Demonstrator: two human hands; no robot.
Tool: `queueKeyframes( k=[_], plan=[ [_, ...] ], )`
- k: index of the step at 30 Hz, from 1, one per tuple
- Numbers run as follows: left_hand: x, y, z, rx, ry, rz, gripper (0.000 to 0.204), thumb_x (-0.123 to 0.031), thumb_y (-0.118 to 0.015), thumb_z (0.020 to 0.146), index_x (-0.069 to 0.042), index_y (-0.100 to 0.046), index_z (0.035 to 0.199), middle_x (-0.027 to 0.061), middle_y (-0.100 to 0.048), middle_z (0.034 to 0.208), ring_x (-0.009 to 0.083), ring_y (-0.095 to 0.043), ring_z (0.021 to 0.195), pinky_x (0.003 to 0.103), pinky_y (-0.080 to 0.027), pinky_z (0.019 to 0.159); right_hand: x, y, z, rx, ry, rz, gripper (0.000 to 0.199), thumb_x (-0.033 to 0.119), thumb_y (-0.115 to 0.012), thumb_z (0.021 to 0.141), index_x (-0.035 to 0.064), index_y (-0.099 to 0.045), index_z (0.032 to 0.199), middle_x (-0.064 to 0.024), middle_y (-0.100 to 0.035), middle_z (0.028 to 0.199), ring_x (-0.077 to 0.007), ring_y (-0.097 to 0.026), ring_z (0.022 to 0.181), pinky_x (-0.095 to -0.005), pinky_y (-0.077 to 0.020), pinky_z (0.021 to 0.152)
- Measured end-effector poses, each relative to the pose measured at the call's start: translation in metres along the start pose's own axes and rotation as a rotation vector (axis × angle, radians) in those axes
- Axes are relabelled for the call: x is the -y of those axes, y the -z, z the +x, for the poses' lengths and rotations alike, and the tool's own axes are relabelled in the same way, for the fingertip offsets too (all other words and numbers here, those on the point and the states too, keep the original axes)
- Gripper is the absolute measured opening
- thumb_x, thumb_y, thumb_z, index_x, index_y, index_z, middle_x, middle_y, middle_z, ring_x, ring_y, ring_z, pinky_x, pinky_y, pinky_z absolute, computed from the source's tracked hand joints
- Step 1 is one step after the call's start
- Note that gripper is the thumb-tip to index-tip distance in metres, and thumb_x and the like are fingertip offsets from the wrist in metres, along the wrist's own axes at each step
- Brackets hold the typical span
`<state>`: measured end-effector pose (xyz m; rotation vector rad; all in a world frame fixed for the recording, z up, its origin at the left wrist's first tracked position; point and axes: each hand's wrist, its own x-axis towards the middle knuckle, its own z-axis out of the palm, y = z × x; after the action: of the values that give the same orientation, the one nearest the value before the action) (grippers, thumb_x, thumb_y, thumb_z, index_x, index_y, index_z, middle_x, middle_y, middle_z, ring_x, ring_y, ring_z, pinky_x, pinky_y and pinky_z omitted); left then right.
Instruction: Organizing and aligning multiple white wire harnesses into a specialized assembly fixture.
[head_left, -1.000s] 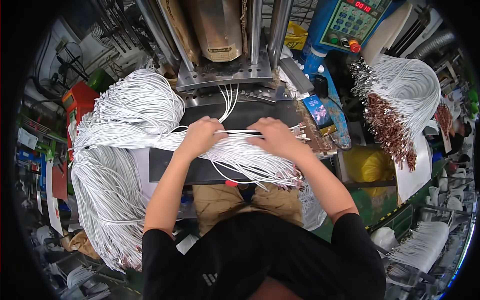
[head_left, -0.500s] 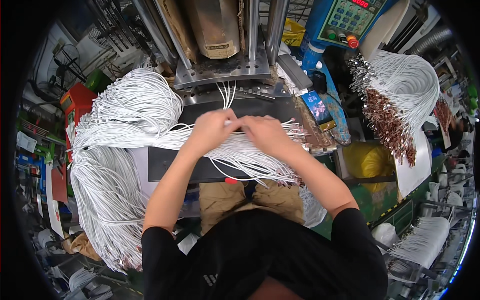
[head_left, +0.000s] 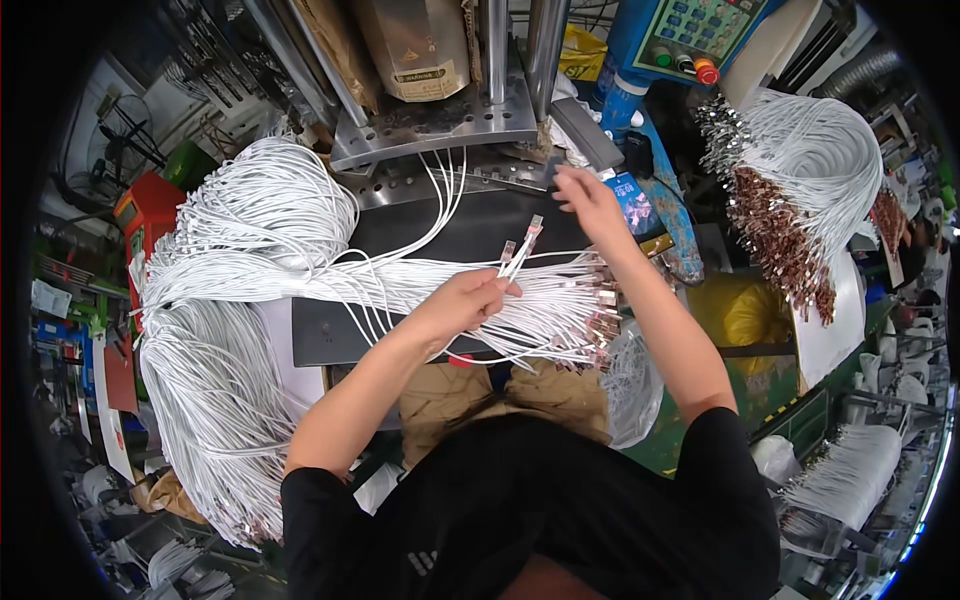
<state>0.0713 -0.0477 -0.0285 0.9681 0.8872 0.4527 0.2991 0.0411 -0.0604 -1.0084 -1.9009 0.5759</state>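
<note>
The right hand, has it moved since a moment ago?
Yes. The right hand left the white cables by the left hand and reached up toward the metal press base.

The right hand (head_left: 590,205) has left the left hand (head_left: 462,302) and reached up toward the grey metal press, while the left hand now lifts two thin white cables with metal plugs (head_left: 520,250).

Blue control panel (head_left: 690,30) top right
</note>
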Motion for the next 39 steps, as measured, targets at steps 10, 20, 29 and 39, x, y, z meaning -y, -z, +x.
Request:
queueKeyframes(
  k=[10, 20, 29, 39],
  plan=[
    [-0.009, 0.036, 0.043, -0.244, -0.129, -0.160, 0.026, -0.026, -0.058, 0.103, -0.003, -0.066, 0.112, -0.0051, -0.050, 0.074, 0.0042, -0.038, 0.057, 0.022, -0.028, 0.050, 0.005, 0.010, -0.019, 0.479, -0.332, -0.081, 0.026, 0.026, -0.061, 0.096, 0.0056, -0.072, 0.109, -0.0149, -0.071, 0.101, -0.0340, -0.067, 0.086, -0.0392, -0.0545, 0.077],
    [-0.011, 0.065, 0.079, -0.308, -0.094, -0.293, 0.032, -0.026, -0.067, 0.098, 0.000, -0.067, 0.116, 0.0052, -0.068, 0.093, 0.0130, -0.064, 0.076, 0.026, -0.054, 0.073, -0.028, -0.034, 0.038, 0.119, 0.206, -0.763, 0.042, 0.013, -0.070, 0.083, 0.0034, -0.063, 0.123, -0.0132, -0.068, 0.104, -0.0333, -0.065, 0.095, -0.0454, -0.0526, 0.079],
    [-0.007, 0.064, 0.070, -0.284, -0.036, -0.232, 0.029, -0.023, -0.070, 0.094, 0.002, -0.070, 0.109, 0.0033, -0.067, 0.086, 0.0108, -0.061, 0.070, 0.024, -0.050, 0.067, -0.026, -0.028, 0.015, 0.290, -0.184, -0.119, 0.034, 0.014, -0.061, 0.092, 0.0037, -0.066, 0.124, -0.0151, -0.068, 0.088, -0.0251, -0.064, 0.076, -0.0302, -0.0493, 0.061],
    [-0.014, 0.053, 0.076, -0.203, 0.020, -0.048, 0.024, -0.021, -0.070, 0.093, 0.001, -0.073, 0.101, -0.0016, -0.063, 0.076, 0.0063, -0.053, 0.061, 0.020, -0.042, 0.058, -0.014, -0.040, 0.007, 0.123, -0.714, 0.410, 0.031, 0.021, -0.050, 0.102, 0.0028, -0.069, 0.120, -0.0016, -0.065, 0.082, -0.0081, -0.048, 0.056, -0.0249, -0.0395, 0.052]
  ],
)
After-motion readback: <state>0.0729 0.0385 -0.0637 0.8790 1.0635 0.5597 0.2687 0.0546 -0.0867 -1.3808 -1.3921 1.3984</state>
